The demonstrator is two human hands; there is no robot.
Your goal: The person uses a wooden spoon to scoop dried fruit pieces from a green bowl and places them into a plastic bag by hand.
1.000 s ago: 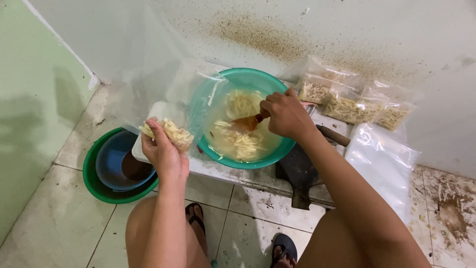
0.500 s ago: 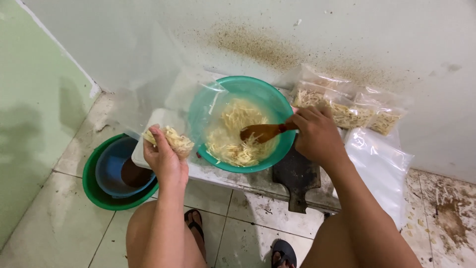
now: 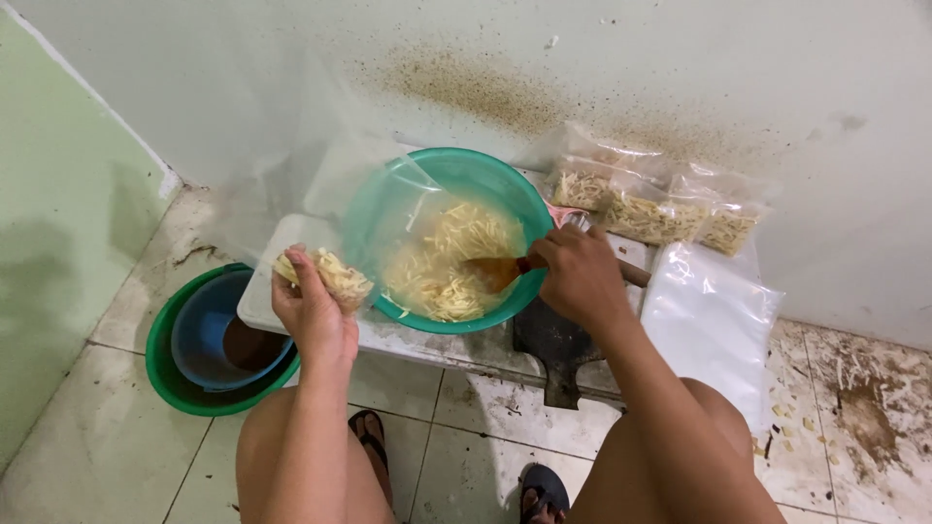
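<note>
Right hand (image 3: 581, 277) grip closed on wooden spoon (image 3: 497, 272) — long axis level, bowl leftward in green basin (image 3: 505, 189), left hand (image 3: 313, 309) clutching bagged shreds (image 3: 335, 275)

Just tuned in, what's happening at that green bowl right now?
A person sits over a low bench. The right hand holds a wooden spoon in the green bowl of pale shredded strips. The left hand holds up a clear plastic bag with some strips gathered at its bottom. Filled bags lie by the wall; empty bags lie to the right.

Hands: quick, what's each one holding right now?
Left hand: closed on a clear plastic bag of pale shredded strips.
Right hand: closed on a brown wooden spoon.
</note>
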